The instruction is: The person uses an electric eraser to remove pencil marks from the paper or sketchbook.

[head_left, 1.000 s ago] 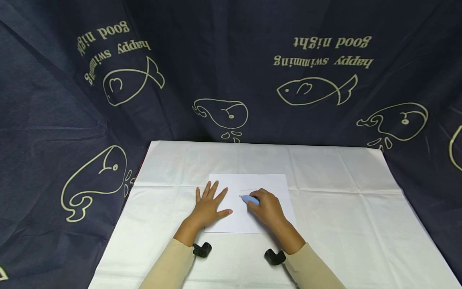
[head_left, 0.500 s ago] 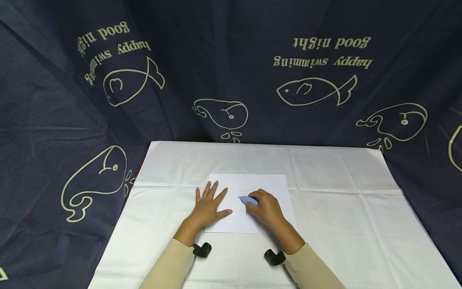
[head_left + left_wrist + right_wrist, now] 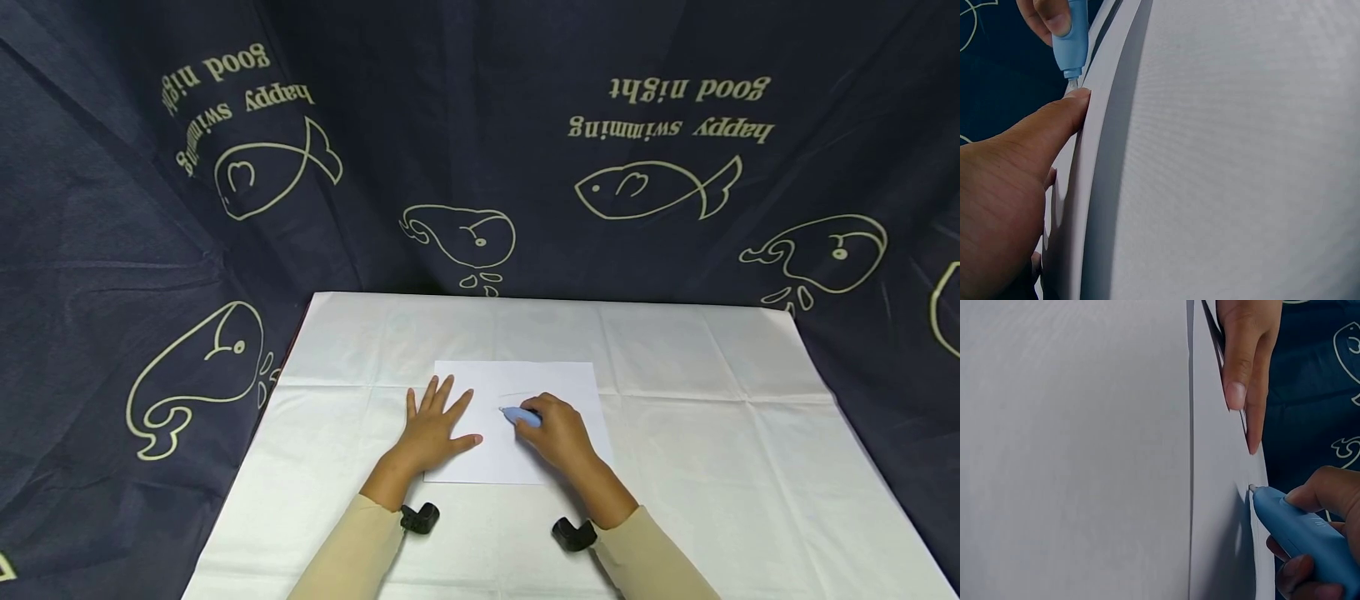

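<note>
A sheet of white paper (image 3: 487, 467) with a thin faint line near its middle lies on the table. My left hand (image 3: 429, 436) is spread flat over the paper's left part, fingers and thumb straight. In my right hand (image 3: 561, 432) I grip a light blue electric eraser (image 3: 521, 416), its pale tip pointing left at the paper. The right wrist view shows the thumb on top of the eraser (image 3: 1304, 531) and the other fingers curled below it. Its tip is right at the paper's surface there. My left thumb appears close to the eraser (image 3: 1071, 47) in the left wrist view.
A white creased cloth (image 3: 697, 467) covers the table. Behind and beside it hangs a dark blue curtain (image 3: 450, 125) with fish and whale drawings. A black wrist device (image 3: 420, 518) sits on the left wrist, and another black device (image 3: 573, 534) on the right.
My right hand with the electric eraser has shifted slightly left, then back a little to the right, over the paper. The left hand has stayed in place.
</note>
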A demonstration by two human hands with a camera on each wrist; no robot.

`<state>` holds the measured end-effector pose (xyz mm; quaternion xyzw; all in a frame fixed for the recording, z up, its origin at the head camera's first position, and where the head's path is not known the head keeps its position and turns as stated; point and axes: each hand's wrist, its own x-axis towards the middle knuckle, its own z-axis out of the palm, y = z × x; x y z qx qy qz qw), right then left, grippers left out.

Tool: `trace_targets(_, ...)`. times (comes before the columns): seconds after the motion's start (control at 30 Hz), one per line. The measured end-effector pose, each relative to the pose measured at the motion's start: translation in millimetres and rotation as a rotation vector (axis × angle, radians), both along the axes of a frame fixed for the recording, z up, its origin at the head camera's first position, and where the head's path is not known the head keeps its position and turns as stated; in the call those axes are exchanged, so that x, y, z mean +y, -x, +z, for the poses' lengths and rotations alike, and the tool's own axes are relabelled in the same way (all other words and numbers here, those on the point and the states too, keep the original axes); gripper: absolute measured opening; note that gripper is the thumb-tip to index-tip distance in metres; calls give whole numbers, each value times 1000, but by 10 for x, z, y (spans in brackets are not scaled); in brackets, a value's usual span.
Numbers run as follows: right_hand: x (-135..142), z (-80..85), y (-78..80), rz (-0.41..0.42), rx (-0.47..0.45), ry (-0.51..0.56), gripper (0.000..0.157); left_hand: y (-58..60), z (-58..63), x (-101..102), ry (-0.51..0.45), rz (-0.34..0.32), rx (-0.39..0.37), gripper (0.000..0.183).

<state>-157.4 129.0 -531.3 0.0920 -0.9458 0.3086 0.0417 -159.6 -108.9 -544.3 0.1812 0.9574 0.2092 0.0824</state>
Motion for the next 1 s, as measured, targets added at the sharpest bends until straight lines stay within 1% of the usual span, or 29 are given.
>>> trace_targets(0.17,-39,-5,2,33,-21,-4,22,-7,6,-3,-1,-4,-4,79)
trace_targets(0.43,27,10,0,-2,16,-14,22,4,-7,2,-6,-1,5,78)
trace_targets(0.6,94,19,5,-8,12,-21,25,6,-9,1,-5,0,9,78)
trace_targets(0.77,74,22,10,-16,6,-2,23,-4,8,2,-2,-2,3,78)
trace_targets(1.0,7,1,8,18,16,-2,22,-9,13,2,8,0,-14,78)
